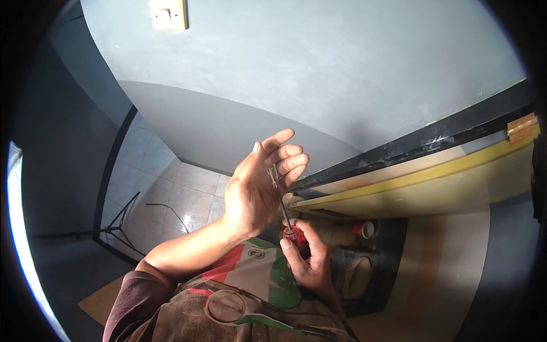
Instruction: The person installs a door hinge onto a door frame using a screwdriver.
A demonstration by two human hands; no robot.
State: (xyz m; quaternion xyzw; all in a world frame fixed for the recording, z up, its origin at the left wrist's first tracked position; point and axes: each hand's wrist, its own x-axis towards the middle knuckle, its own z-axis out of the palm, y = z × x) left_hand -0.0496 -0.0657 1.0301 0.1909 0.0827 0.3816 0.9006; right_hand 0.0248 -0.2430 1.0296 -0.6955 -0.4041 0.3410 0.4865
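Note:
My left hand [253,188] is raised in front of me with its palm turned up and its fingers half curled. Several small metal screws [274,175] lie in that cupped palm. Below it, my right hand [310,256] grips the red handle of a screwdriver [286,214] between thumb and fingers. The dark shaft points up into the left palm, and its tip is at the screws; whether it touches one I cannot tell. Part of the handle is hidden by the right fingers.
A grey wall [285,62] with a light switch [169,17] stands ahead. On the right is a door with a yellow edge [421,181] and a hinge [521,128]. Behind my right hand are a squat toilet [358,278] and a red-and-white container [366,229]. Tripod legs [118,226] stand left.

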